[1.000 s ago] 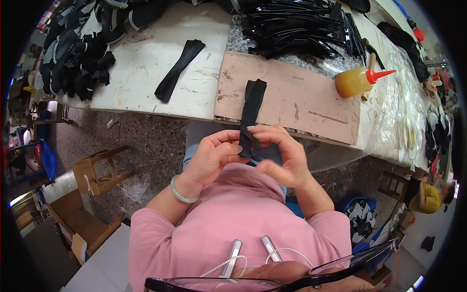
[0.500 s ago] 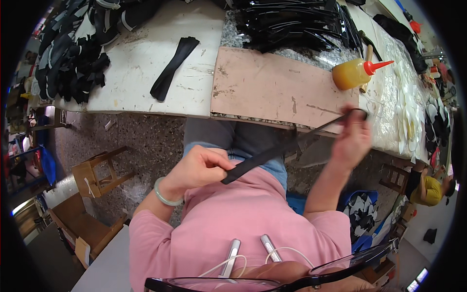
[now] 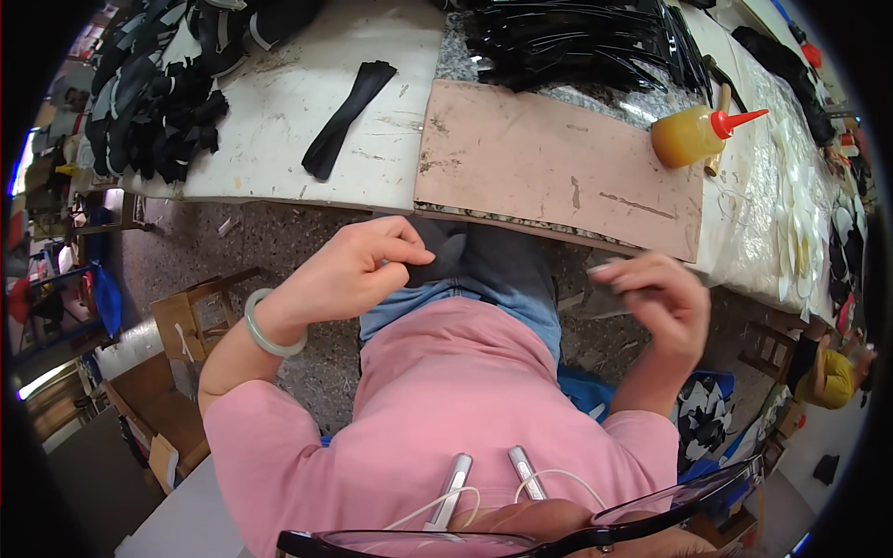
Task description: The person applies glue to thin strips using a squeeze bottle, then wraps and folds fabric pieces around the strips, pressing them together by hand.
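Observation:
In front of the table edge, my left hand [image 3: 367, 265] is closed in a pinch. A short, dark piece of the black strip [image 3: 448, 259] shows at its fingertips against my dark trousers; the rest of the strip is hard to make out. My right hand [image 3: 665, 298] is apart from it, by the right part of the table edge, its fingers loosely bent and spread with nothing visible between them. On the white tabletop lies another black strip [image 3: 349, 121], slightly twisted. A pinkish board [image 3: 558, 167] covers the table's middle.
A squeeze bottle of amber liquid with a red nozzle [image 3: 688, 137] lies on the board's right end. Glossy black strips [image 3: 567, 46] are heaped behind it. Black pieces [image 3: 158, 121] pile up at far left, white pieces [image 3: 791, 214] at right. A wooden stool [image 3: 200, 316] stands on the floor.
The black strip was stretched between both hands; now my right hand is off it and lower. My left hand has moved up and left toward the table edge.

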`<state>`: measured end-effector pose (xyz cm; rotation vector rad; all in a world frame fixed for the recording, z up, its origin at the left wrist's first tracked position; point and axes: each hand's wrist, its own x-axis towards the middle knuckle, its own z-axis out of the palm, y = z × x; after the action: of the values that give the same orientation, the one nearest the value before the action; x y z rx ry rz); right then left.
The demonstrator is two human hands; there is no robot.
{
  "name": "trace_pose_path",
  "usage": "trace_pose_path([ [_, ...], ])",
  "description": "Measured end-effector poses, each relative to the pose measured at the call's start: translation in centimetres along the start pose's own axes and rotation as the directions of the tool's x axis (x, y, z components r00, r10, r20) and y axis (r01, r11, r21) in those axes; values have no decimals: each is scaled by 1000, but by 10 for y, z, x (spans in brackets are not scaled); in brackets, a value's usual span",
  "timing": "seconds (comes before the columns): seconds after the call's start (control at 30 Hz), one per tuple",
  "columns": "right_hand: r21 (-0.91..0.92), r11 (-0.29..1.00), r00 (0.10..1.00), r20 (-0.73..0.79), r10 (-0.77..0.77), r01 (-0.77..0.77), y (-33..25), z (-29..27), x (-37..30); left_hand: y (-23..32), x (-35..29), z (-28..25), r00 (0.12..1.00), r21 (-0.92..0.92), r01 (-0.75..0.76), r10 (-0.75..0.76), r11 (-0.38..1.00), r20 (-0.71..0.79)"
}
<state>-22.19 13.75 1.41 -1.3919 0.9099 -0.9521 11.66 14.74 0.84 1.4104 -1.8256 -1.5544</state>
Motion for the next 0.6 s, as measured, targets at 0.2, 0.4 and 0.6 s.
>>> trace_pose_path([
  [0.2, 107, 986, 805, 569, -169, 131, 30, 41, 45, 27, 13, -14, 989, 245, -112, 83, 963, 125],
  [0.4, -126, 976, 768, 638, -58, 178, 12, 76, 65, 57, 31, -24, 946, 112, 153, -178, 982, 269],
  [0.6, -135, 989, 803, 595, 37, 54, 20, 84, 78, 53, 32, -19, 944, -45, 218, -199, 975, 264],
])
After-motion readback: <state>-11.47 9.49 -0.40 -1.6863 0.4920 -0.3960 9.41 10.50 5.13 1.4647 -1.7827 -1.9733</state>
